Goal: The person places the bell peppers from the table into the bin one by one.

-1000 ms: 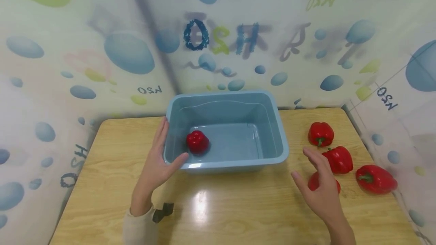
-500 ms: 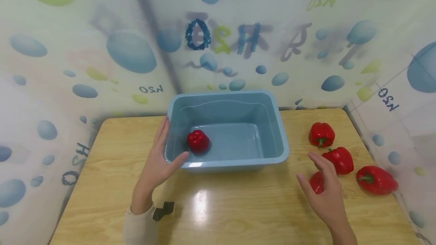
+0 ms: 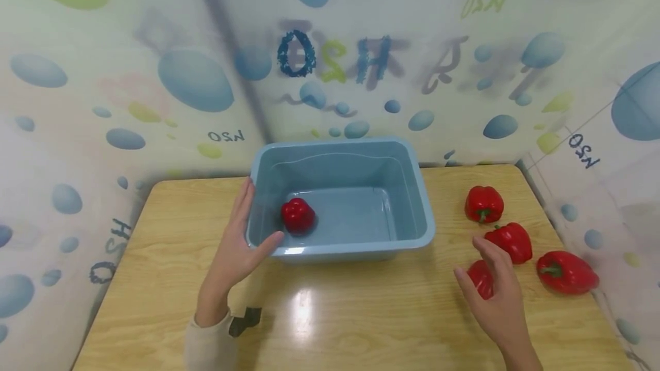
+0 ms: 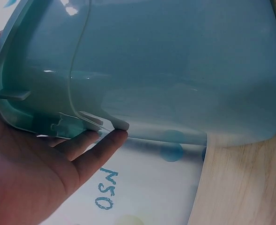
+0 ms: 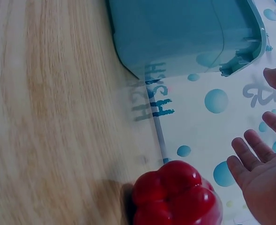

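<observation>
Head view: left hand (image 3: 234, 256) touches the left side of the blue bin (image 3: 356, 249), fingers straight, thumb apart from them by the front rim. Red pepper in the bin (image 3: 298, 216) sits just beyond that thumb. Right hand (image 3: 497, 302), thumb and fingers apart, gripping nothing, is over a partly hidden pepper (image 3: 480, 277); three more peppers (image 3: 509, 243) lie beyond and to its right.

Left wrist view: extended fingers (image 4: 98, 152) touch the outer wall.

Right wrist view: fingers spread, clear of the pepper beneath.
</observation>
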### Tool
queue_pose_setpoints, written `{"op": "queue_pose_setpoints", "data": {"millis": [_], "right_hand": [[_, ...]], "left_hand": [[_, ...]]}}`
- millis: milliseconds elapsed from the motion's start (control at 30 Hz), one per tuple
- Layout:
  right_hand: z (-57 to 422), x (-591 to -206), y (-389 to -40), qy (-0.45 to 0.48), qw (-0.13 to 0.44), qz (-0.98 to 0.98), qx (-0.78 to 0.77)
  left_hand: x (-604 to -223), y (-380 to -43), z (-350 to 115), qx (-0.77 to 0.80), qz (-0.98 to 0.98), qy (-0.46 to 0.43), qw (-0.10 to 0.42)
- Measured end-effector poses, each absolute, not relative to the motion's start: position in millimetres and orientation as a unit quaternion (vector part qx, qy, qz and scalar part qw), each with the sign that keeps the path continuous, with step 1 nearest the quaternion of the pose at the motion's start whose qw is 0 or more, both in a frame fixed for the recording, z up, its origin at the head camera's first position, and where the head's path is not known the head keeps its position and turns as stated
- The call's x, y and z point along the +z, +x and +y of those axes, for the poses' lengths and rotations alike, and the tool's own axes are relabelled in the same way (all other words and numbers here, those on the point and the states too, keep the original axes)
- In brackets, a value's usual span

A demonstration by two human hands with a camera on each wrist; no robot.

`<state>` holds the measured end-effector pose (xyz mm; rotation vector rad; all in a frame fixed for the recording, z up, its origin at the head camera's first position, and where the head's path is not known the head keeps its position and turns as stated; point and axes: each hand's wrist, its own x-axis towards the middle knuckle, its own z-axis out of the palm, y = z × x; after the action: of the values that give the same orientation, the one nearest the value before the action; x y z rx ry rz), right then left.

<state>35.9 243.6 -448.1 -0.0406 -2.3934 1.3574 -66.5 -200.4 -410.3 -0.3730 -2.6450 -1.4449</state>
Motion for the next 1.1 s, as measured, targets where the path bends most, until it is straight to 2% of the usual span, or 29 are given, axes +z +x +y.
{"op": "queue_pose_setpoints", "data": {"millis": [367, 833, 1100], "right_hand": [[246, -449, 42, -0.059, 0.177, -0.87, 0.456], [250, -457, 50, -0.07, 0.176, -0.873, 0.45], [253, -457, 54, -0.108, 0.154, -0.888, 0.419]], "left_hand": [[-410, -67, -200, -0.481, -0.866, -0.127, 0.056], [-409, -66, -200, -0.479, -0.868, -0.122, 0.05], [-409, -67, -200, -0.479, -0.868, -0.124, 0.051]]}}
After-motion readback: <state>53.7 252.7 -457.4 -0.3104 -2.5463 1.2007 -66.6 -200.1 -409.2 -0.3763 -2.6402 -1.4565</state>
